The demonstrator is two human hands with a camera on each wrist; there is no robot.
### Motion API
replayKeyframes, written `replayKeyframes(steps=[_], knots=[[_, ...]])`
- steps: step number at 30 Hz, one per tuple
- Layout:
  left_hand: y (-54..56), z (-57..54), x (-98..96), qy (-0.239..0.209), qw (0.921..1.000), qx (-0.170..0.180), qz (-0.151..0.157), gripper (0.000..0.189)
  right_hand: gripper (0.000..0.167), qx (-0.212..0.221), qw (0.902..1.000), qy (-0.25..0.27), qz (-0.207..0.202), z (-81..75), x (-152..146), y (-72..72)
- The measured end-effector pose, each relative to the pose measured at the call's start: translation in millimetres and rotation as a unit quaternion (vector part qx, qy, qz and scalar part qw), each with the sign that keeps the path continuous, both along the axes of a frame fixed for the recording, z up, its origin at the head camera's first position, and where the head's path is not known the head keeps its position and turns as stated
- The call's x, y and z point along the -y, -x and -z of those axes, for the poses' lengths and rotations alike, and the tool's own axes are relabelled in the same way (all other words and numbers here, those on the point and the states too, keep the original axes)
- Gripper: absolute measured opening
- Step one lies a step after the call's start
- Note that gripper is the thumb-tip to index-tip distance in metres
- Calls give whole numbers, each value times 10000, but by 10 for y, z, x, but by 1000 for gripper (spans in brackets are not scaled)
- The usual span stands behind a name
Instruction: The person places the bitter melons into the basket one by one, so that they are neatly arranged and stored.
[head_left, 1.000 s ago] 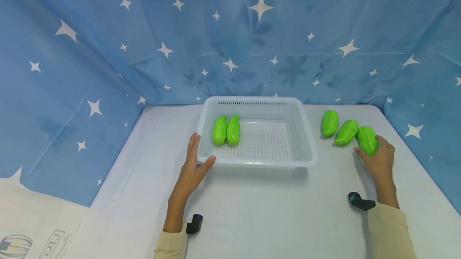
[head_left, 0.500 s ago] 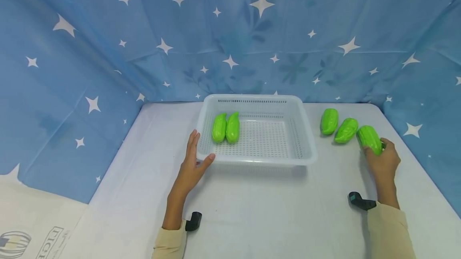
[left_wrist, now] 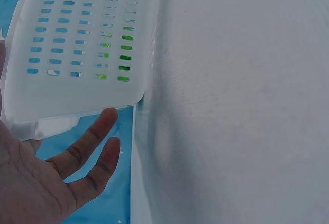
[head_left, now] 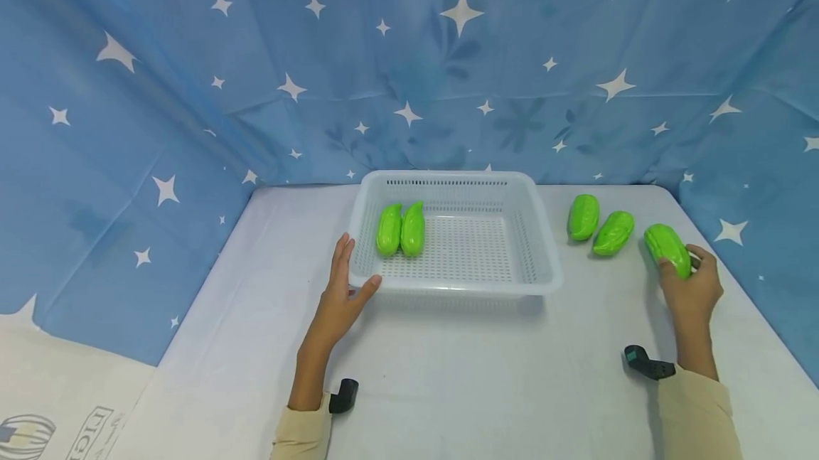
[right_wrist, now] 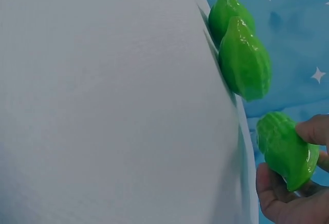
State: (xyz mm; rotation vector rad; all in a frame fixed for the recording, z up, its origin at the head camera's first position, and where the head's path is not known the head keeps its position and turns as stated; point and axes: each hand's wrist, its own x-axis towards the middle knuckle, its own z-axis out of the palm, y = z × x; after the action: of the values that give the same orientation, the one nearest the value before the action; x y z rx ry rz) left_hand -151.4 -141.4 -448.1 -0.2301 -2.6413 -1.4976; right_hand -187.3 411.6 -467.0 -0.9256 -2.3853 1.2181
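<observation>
A pale plastic basket (head_left: 451,289) with slotted walls stands at the middle back of the table. My left hand (head_left: 339,303) rests at its front left corner, thumb at the front rim and other fingers stretched along the side. In the left wrist view two straight fingers (left_wrist: 85,142) show beside the basket wall (left_wrist: 67,93). My right hand (head_left: 694,289) holds a glossy, ridged green gourd (head_left: 665,247) with a pointed end. The right wrist view shows this gourd (right_wrist: 285,147) between thumb and fingers. Two similar gourds (head_left: 584,217) lie to its left on the table.
Two more green gourds (head_left: 401,230) lie side by side at the left inside the basket. A white cloth (head_left: 461,375) covers the table, and a blue star-patterned curtain (head_left: 358,55) hangs behind and at both sides.
My right hand has drawn its gourd to the right, apart from the two beside it, and has turned it slightly. The left hand and the basket have stayed in place.
</observation>
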Motion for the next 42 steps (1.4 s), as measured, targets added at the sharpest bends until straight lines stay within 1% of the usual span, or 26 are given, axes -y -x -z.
replayKeyframes(steps=[8, 13, 18, 21, 25, 32, 36, 37, 38, 39, 40, 41, 42], knots=[[-12, 32, -20, -70, 10000, 62, 7, 87, 60, -107, 9998, 4, 189, -49, 21, -52], [-20, 49, -12, -5, 10000, 63, 2, 88, 58, -183, 9993, 71, 333, -49, 49, -100], [-18, 39, -2, 21, 10000, 46, 27, 88, 57, -645, 9967, 80, 496, -33, 60, -112], [-11, 27, 8, 39, 10000, 27, 25, 87, 57, -1010, 9936, 100, 493, -47, 66, -113], [-3, 17, 21, 31, 10000, -1, 19, 86, 55, -1335, 9896, 177, 504, -75, 80, -109], [-1, 2, 12, -8, 10000, 32, 12, 87, 49, -1613, 9836, 212, 779, -138, 91, -112], [3, 0, 8, -8, 10000, 24, 6, 88, 51, -1858, 9790, 326, 766, -186, 108, -113], [5, 0, 8, -1, 10000, 28, 2, 88, 52, -1967, 9765, 429, 769, -203, 117, -117], [6, 0, 7, 1, 10000, 38, -11, 88, 52, -2149, 9712, 691, 759, -217, 124, -122], [6, 1, 7, -4, 10000, 56, -16, 88, 53, -2353, 9634, 1038, 756, -235, 129, -128], [6, 0, 7, 1, 10000, 68, -18, 88, 54, -2562, 9532, 1407, 766, -254, 134, -135], [6, -1, 7, 3, 10000, 76, -21, 88, 54, -2774, 9406, 1790, 788, -277, 141, -143], [5, -2, 8, 4, 10000, 78, -22, 88, 54, -2986, 9248, 2217, 799, -304, 148, -154]])
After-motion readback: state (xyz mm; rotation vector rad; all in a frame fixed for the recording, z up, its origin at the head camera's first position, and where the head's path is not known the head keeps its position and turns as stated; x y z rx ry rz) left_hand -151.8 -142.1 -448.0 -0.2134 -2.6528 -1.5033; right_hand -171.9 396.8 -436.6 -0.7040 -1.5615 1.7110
